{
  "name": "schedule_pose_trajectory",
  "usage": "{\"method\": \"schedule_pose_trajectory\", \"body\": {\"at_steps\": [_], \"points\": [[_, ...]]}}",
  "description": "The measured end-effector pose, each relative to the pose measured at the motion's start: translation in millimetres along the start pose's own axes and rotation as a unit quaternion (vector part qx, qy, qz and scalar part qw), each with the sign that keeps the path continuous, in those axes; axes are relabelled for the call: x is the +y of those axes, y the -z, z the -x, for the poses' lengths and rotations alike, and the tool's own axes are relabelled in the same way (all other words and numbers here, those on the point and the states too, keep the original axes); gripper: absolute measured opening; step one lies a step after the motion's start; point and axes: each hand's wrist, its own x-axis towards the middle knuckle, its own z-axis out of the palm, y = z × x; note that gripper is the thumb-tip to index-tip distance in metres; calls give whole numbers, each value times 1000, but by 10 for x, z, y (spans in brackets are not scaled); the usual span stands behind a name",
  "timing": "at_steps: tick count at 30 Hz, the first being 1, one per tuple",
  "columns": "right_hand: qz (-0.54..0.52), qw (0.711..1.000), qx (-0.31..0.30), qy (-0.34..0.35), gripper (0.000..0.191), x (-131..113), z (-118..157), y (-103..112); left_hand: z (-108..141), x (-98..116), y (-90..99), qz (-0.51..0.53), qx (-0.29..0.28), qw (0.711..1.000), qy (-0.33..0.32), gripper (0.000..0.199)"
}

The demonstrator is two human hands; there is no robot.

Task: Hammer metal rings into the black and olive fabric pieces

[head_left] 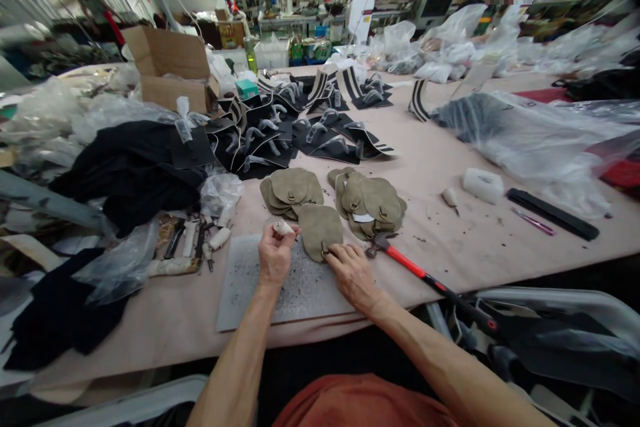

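left hand (275, 257) pinching white-wrapped tool (284, 228); right hand (353, 273) bent at ring end of olive flap (321, 230), grip unclear. flap over far edge of speckled board (245, 293). hammer (413, 268) near right hand, flap piles (377, 200) beyond. open carton (173, 90) farther back, contents unclear.

The pink-covered desk (425, 167) there carried a speckled grey board (245, 287), two heaps of olive flaps (383, 199) and a claw hammer (406, 261), its handle jutting past the edge.

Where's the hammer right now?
In the head view, the hammer lies right of the right hand, its head just below the right-side pile of khaki flaps.
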Motion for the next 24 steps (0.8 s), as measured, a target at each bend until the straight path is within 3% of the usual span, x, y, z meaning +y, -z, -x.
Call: {"method": "schedule_pose_trajectory", "body": {"at_steps": [4,8,13,24], "points": [[-3,1000,-14,-7,28,18,-6,-8,0,-78,-282,34,-72,996,37,42],[-29,999,-6,-20,31,8,0,-5,15,-262,-406,47,-116,990,72,49],[-74,996,-1,-44,37,-4,58,-8,3,-369,-410,10,-112,991,74,46],[-125,990,17,-65,27,66,101,-43,-26,-360,-462,-36,-86,993,72,37]]}}
